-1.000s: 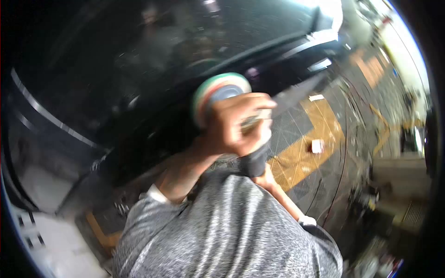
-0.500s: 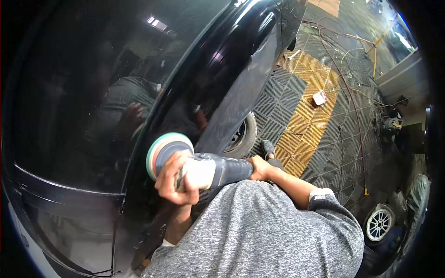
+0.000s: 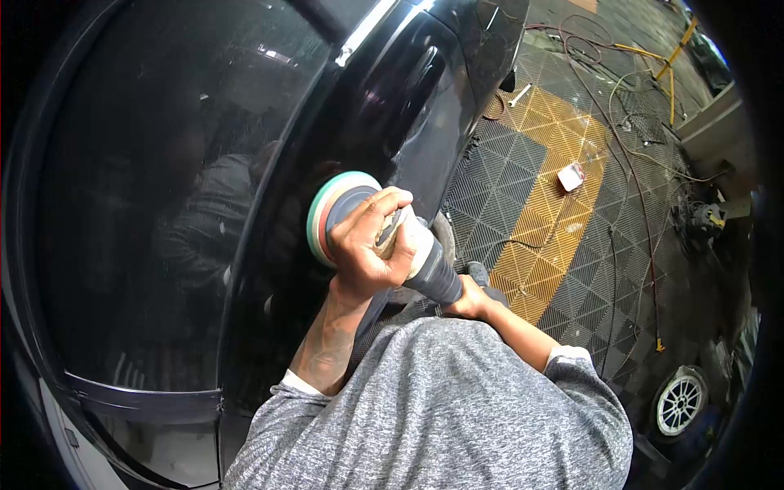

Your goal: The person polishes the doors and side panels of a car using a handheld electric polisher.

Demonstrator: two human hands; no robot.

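A polisher (image 3: 439, 276) with a round pad rimmed in green (image 3: 315, 214) is tilted against the glossy black car fender (image 3: 376, 135). The pad's face is turned to the paint, and it looks to be touching. My left hand (image 3: 367, 245) wraps around the front of the machine just behind the pad. At the rear end of the dark grip, my right hand (image 3: 468, 298) is closed around it. The side of the pad under my left fingers is hidden.
Left of the fender is the shiny dark hood (image 3: 147, 163). On the patterned tile floor (image 3: 498, 180) lie a wrench (image 3: 520, 95), a small white container (image 3: 571, 177) and a long hose (image 3: 645, 212). A white wheel (image 3: 681, 406) stands at lower right.
The polisher and both hands have moved, with the pad now further up and right along the fender. The machine's rear end points more downward in the view. Both hands keep their hold.
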